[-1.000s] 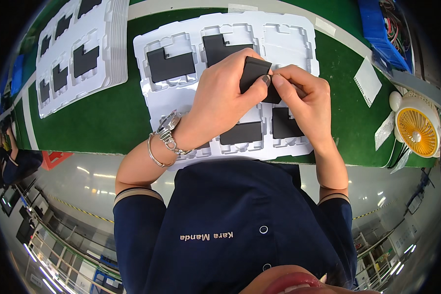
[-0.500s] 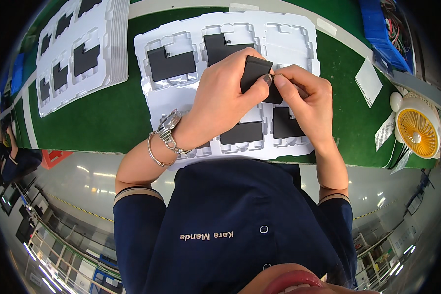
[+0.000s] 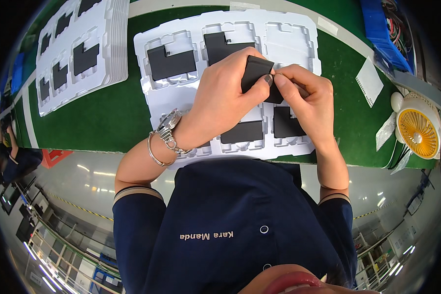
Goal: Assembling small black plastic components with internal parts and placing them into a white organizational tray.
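Over a white moulded tray (image 3: 159, 41), my left hand (image 3: 225, 90) is closed around a flat black battery pack (image 3: 254, 73), holding it tilted, with the thumb on its face. My right hand (image 3: 306, 93) pinches thumb and forefinger together at the pack's right edge, by what looks like a short dark lead. The fingertips hide the exact grip. Similar L-shaped black packs lie in the tray's pockets, one at the far left (image 3: 174, 64), one partly behind my left hand (image 3: 218, 44) and others along the near row (image 3: 242, 132). The far right pocket (image 3: 288, 41) holds no pack.
A stack of white trays (image 3: 113, 54) with black packs stands at the left on the green mat (image 3: 98, 117). To the right are a small yellow-and-white fan (image 3: 416, 132), a white sheet (image 3: 369, 82) and a blue bin (image 3: 384, 36) with wires. Another person (image 3: 17, 159) shows at the far left.
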### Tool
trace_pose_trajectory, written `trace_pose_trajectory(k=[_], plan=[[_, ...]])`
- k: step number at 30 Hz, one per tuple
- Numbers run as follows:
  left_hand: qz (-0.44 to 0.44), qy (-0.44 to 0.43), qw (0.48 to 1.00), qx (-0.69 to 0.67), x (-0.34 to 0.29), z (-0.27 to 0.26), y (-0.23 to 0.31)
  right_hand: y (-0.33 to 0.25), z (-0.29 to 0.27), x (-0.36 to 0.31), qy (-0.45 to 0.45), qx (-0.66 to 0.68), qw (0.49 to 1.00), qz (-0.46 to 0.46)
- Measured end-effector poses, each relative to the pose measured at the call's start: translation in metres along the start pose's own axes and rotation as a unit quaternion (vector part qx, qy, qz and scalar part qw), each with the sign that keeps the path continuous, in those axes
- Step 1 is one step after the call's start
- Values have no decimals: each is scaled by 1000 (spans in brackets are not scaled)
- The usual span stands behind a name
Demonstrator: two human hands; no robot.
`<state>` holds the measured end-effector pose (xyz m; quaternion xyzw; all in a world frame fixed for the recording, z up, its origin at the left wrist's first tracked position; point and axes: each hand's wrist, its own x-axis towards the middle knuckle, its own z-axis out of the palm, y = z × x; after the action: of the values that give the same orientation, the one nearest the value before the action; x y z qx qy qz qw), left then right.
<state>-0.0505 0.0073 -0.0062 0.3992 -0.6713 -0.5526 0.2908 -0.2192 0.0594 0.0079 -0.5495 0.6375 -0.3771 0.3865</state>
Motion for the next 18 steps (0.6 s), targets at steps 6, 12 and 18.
trace_pose_trajectory(k=[6,12,18], plan=[[3,2,1000,-2,0,1,-1,2,0,0,-1,1,1000,0],[-4,0,1000,4,0,1,-1,-1,-1,1,-1,-24,1000,-2],[1,0,1000,-7,0,2,-4,-3,0,1,21,-60,998,-24]])
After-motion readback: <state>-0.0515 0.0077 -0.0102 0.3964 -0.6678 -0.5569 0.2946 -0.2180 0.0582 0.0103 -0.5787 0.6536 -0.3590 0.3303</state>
